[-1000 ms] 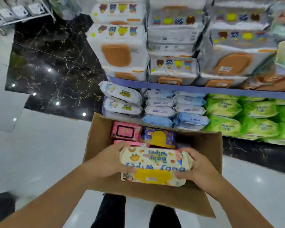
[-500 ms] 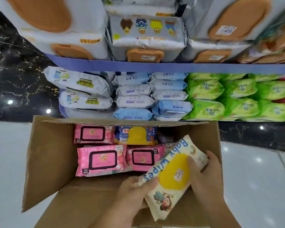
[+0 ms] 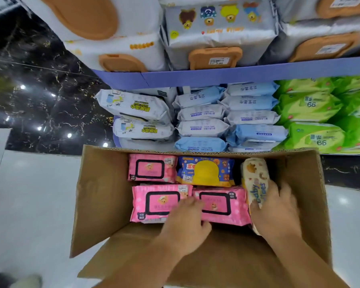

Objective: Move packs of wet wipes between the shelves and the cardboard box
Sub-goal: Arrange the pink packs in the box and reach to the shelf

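- At the right side of the cardboard box (image 3: pixel 100 194), the cream baby wipes pack (image 3: pixel 255 177) stands on its long edge. It sits just beside the front right pink pack (image 3: pixel 222 204), with a dark gap toward the box's right wall.
- The right hand (image 3: pixel 276 210) has its grip closed over the near half of that pack, fingers curled round its upper edge.
- It looks like a soft film pack: squashy, probably slick, and fairly weighty for its size if full. The sounder hold is likely across the two broad faces, not the crimped ends.
- The left hand (image 3: pixel 185 221) lies on the seam between the two front pink packs, grip slack and holding nothing. Motion blur hides whether it presses or merely touches.
- Lying flat in the box are three pink packs and, at rear centre, a blue pack with a yellow lid (image 3: pixel 205 172).
- Beyond the box, the lower shelf holds stacked white-and-blue packs (image 3: pixel 202 113) and green packs (image 3: pixel 310 104). Above the purple shelf edge (image 3: pixel 237 76) sit large packs with tan lids (image 3: pixel 216 34).
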A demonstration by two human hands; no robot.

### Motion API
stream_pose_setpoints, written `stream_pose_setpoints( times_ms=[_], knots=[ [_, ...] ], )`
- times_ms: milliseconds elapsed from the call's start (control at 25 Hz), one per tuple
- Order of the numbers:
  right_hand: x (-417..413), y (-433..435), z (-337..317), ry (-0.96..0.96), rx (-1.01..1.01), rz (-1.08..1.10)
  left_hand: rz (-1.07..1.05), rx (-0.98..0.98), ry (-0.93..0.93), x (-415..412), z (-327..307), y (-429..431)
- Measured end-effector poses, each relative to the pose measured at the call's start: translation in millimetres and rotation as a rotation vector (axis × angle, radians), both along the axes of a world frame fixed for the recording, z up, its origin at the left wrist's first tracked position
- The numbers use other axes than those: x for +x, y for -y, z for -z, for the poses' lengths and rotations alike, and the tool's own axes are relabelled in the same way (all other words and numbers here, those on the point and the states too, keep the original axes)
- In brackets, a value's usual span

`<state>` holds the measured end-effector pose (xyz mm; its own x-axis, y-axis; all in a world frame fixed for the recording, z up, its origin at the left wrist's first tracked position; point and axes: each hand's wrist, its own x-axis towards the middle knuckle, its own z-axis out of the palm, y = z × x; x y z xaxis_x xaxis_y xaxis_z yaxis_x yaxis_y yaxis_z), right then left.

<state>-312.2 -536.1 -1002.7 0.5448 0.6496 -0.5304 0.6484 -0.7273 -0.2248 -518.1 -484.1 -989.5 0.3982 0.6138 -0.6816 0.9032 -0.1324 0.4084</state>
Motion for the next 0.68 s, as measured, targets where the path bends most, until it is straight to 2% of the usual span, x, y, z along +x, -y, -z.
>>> stream_pose_setpoints(
  times_ms=[80, 120, 160, 280, 360, 480, 520, 600, 680],
  knots=[
    [-20.7, 9.0, 12.7, -0.025, 0.037, 0.008, 0.104, 0.222, -0.147, -53.4, 16.8, -30.7],
    [-32.9, 12.5, 17.4, -0.129, 0.014, 0.099, 0.075, 0.248, -0.240, -76.2, 20.2, -41.8],
    [-44.1, 16.8, 26.1, -0.235, -0.033, 0.207, -0.032, 0.172, -0.287, -94.1, 24.7, -51.0],
    [-58.3, 22.6, 56.4, -0.422, -0.085, 0.519, -0.367, -0.203, -0.189, -116.3, 38.2, -69.9],
    [-61.3, 21.5, 64.3, -0.399, 0.001, 0.649, -0.508, -0.265, -0.118, -124.5, 48.9, -72.6],
    [-66.9, 26.6, 65.4, -0.373, 0.178, 0.809, -0.792, -0.431, 0.087, -131.0, 63.3, -56.6],
    [-70.3, 28.0, 68.8, -0.385, 0.233, 0.890, -0.873, -0.443, 0.137, -131.5, 63.8, -49.6],
    [-80.4, 26.4, 74.6, -0.450, 0.297, 1.198, -1.013, -0.390, 0.185, -129.5, 60.0, -35.5],
    [-92.9, 22.1, 87.0, -0.632, 0.255, 1.467, -1.106, -0.344, 0.194, -131.5, 60.2, -24.6]
  ],
)
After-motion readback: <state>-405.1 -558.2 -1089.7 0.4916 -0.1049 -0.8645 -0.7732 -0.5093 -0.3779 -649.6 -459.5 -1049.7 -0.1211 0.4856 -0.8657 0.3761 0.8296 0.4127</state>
